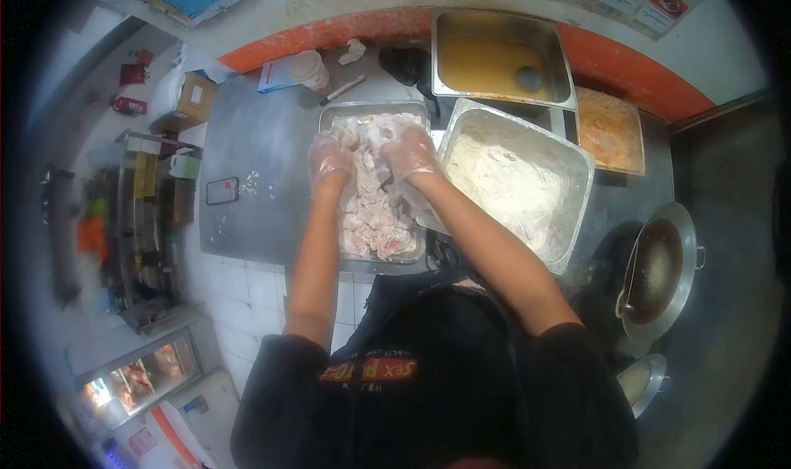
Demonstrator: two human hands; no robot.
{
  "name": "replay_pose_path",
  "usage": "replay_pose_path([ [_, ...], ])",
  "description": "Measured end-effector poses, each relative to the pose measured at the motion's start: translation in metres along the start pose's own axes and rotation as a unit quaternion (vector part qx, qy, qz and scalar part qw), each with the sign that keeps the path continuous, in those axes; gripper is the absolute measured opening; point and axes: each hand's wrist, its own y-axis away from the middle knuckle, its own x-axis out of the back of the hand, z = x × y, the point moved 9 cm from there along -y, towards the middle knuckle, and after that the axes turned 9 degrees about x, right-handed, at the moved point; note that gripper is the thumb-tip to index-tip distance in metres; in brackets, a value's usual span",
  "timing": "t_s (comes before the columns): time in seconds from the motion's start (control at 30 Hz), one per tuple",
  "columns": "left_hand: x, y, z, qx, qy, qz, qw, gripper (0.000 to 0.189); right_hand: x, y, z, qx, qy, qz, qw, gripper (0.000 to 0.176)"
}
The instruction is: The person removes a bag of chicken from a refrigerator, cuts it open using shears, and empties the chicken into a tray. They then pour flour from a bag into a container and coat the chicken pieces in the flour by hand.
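Observation:
A metal tray [331, 116] holds floured meat pieces [376, 222] along its length. Both of my hands wear clear plastic gloves and are over the tray's far half. My left hand [331, 156] is at the tray's left side, its fingers among white-coated pieces. At the right side, my right hand [409, 153] touches the coated pieces too. The fingertips of both are hidden by flour, glove and meat, so any grip cannot be made out. Just right of my right hand stands a deep metal pan [582, 213] of white flour [507, 180].
Behind the flour is a pan of yellow liquid [494, 57]; right of it, a tray of orange-brown food [608, 131]. A phone [222, 190] lies left on the table. A cup [309, 69] and marker [343, 88] are behind the tray. A wok [659, 271] stands at right.

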Motion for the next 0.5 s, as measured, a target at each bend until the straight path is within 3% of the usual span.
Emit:
replay_pose_path([
  [0.07, 0.002, 0.003, 0.003, 0.006, 0.02, -0.007, 1.0, 0.036, 0.001, 0.003, 0.015, -0.043, 0.008, -0.031, 0.999, 0.038],
  [0.13, -0.008, 0.01, -0.004, 0.017, 0.039, -0.028, 0.999, 0.034, 0.038, 0.024, 0.01, 0.064, -0.076, 0.018, 0.995, 0.038],
  [0.2, -0.016, 0.024, -0.001, -0.089, 0.153, -0.005, 0.984, 0.026, 0.098, 0.053, 0.014, 0.056, -0.018, 0.003, 0.998, 0.037],
  [0.27, -0.002, 0.072, 0.025, -0.11, 0.181, 0.014, 0.977, 0.023, 0.138, 0.09, 0.088, 0.011, -0.05, 0.039, 0.998, 0.037],
  [0.3, 0.015, 0.09, 0.045, -0.131, 0.198, 0.051, 0.97, 0.022, 0.166, 0.106, 0.104, -0.01, 0.111, 0.036, 0.993, 0.035],
  [0.33, 0.02, 0.103, 0.082, -0.23, 0.221, 0.012, 0.948, 0.021, 0.179, 0.122, 0.115, -0.096, 0.162, -0.017, 0.982, 0.035],
  [0.37, 0.021, 0.12, 0.112, -0.325, 0.241, -0.025, 0.914, 0.021, 0.189, 0.132, 0.12, -0.101, 0.165, -0.018, 0.981, 0.035],
  [0.43, -0.016, 0.154, 0.13, -0.376, 0.286, -0.079, 0.878, 0.024, 0.165, 0.171, 0.16, -0.229, 0.245, -0.277, 0.9, 0.038],
  [0.5, -0.061, 0.184, 0.168, -0.347, 0.077, -0.261, 0.898, 0.024, 0.151, 0.179, 0.165, -0.201, 0.285, -0.272, 0.897, 0.042],
])
